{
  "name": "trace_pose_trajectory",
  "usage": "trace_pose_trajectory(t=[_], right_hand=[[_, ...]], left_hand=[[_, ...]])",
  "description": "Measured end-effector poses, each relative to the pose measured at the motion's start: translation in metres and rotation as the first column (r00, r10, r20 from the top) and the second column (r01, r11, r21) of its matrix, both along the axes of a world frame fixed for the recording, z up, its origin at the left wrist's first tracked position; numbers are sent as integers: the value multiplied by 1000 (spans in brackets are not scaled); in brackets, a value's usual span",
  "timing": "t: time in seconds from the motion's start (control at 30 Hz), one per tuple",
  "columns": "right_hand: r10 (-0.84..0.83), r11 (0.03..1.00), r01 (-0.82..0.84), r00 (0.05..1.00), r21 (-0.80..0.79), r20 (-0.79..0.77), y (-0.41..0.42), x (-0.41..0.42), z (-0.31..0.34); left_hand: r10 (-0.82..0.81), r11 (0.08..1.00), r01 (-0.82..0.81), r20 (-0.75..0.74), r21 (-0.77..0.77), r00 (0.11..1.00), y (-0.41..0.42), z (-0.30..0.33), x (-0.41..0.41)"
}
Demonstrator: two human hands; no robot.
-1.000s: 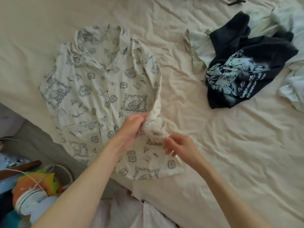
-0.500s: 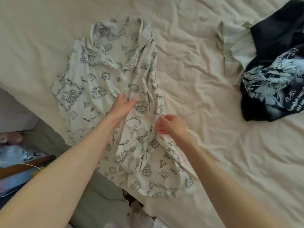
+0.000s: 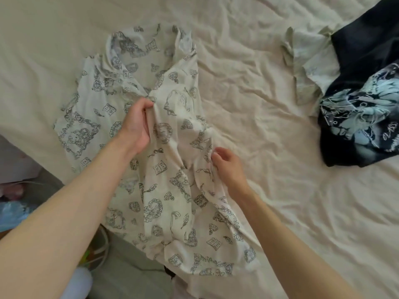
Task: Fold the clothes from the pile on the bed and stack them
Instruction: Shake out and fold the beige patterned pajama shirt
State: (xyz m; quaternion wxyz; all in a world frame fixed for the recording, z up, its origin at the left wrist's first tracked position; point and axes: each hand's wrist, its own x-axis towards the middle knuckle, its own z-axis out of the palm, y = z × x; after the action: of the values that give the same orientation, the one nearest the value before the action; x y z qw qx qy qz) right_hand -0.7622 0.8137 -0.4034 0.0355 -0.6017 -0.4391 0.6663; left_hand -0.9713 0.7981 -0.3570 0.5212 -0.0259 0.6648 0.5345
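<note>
Head view: wrinkled cream bed sheet (image 3: 269, 130) under printed shirt (image 3: 172, 190), dark pile (image 3: 367, 83).

You're in a home bedroom: a bed (image 3: 269, 147) under a creased cream sheet fills nearly the whole view, and loose clothes lie on it, a printed pale shirt (image 3: 172, 190) spread flat and a dark graphic tee (image 3: 362, 104) heaped with a pale green garment (image 3: 306, 61) at the right. Beyond the bed's left edge you see grey floor (image 3: 129, 277) with household clutter (image 3: 13, 212), too blurred to name, perhaps toys or bags.
</note>
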Motion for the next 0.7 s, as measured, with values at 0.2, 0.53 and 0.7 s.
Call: trace_pose_trajectory(t=[0.2, 0.53, 0.7], right_hand=[[80, 997, -80, 997, 6, -9, 32, -26, 2], [-287, 918, 165, 905, 361, 315, 99, 43, 4], [-299, 944, 313, 945, -103, 137, 93, 28, 8]], left_hand=[[-288, 924, 214, -207, -317, 935, 3, -11, -25], [-492, 862, 492, 33, -118, 870, 80, -15, 8], [-443, 855, 378, -122, -354, 888, 106, -34, 10]])
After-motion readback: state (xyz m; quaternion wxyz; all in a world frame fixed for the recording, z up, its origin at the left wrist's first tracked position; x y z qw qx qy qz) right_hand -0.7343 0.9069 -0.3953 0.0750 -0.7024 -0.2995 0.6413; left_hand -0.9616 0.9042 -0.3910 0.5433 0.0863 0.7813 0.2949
